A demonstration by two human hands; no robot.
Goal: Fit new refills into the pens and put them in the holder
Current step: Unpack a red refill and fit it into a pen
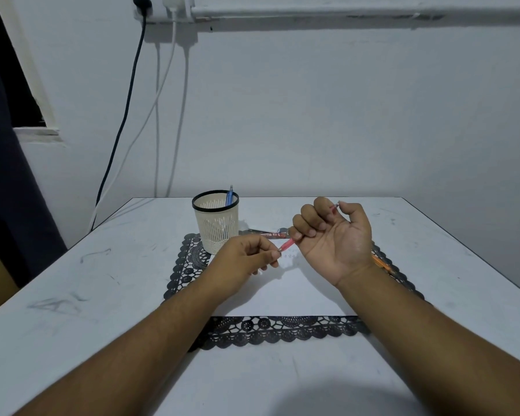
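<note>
My right hand [335,238] is palm up with its fingers curled round a red pen [288,244], whose top end shows by the thumb. My left hand [246,256] pinches the pen's tip end, just left of the right fist. A cream mesh holder [216,226] with a black rim stands behind my left hand, a blue pen [229,196] upright inside it. A refill packet [270,234] lies flat behind my hands. An orange pen [382,262] lies partly hidden under my right wrist.
A white sheet [288,295] lies on a black lace mat [270,328] in the middle of the white table [72,295]. Cables [126,115] hang down the wall at the back left. A dark curtain fills the left edge.
</note>
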